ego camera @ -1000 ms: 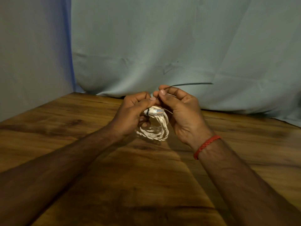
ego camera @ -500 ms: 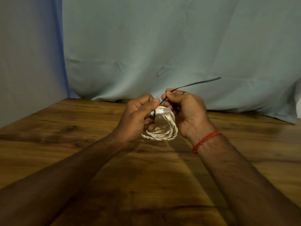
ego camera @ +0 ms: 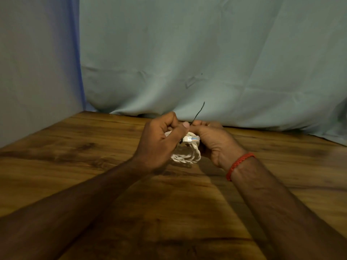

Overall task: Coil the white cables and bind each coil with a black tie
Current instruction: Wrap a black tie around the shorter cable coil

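A small coil of white cable [ego camera: 187, 156] hangs between my hands just above the wooden table [ego camera: 93, 156]. Its clear plug [ego camera: 191, 139] lies across the top of the coil. My left hand [ego camera: 159, 145] grips the coil, thumb pressed over its top. My right hand [ego camera: 216, 141] pinches a thin black tie [ego camera: 199, 112], whose free end sticks up and to the right from my fingertips. Where the tie wraps the coil is mostly hidden by my fingers.
A pale blue-grey cloth [ego camera: 206, 62] hangs behind the table and drapes onto its far edge. A grey wall panel [ego camera: 37, 72] stands at the left. A red thread band [ego camera: 238, 164] circles my right wrist.
The tie's free end has swung from pointing far right to standing nearly upright and looks shorter. My hands have drawn closer together over the coil.
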Demonstrator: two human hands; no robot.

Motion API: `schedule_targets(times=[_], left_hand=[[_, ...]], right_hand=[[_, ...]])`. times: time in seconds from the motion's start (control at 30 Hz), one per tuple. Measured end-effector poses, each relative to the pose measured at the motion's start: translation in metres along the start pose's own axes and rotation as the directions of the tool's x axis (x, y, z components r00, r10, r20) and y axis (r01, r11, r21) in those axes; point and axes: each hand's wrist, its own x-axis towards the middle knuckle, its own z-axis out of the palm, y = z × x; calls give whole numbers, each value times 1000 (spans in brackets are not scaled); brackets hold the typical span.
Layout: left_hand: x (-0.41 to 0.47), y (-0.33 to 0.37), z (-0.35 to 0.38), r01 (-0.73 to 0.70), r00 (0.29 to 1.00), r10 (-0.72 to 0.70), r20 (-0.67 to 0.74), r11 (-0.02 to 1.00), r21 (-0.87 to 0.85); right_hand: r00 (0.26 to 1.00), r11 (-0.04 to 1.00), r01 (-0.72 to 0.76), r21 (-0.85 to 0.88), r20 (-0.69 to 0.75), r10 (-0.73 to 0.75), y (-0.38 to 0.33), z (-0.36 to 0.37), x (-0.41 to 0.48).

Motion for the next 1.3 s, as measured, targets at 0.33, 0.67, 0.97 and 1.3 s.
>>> schedule_targets(times=[0.33,0.67,0.97,1.3], left_hand=[[8,-3,-8,-75,997,75,4,988,131],[11,-8,-10,-38,999,40,-15,992,122],[23,-11,-13,265,925,-315,-210,935,-235],[23,-10,-14,304,891,-371,-261,915,-265]], right_hand=[[994,948,44,-314,-81,-73,-6,-8,3],[994,894,88,-439,-22,-109,-2,-4,-1],[944,781,250,-572,-34,-327,0,-1,4],[680,544,569,-617,-20,-733,-6,-3,-6]])
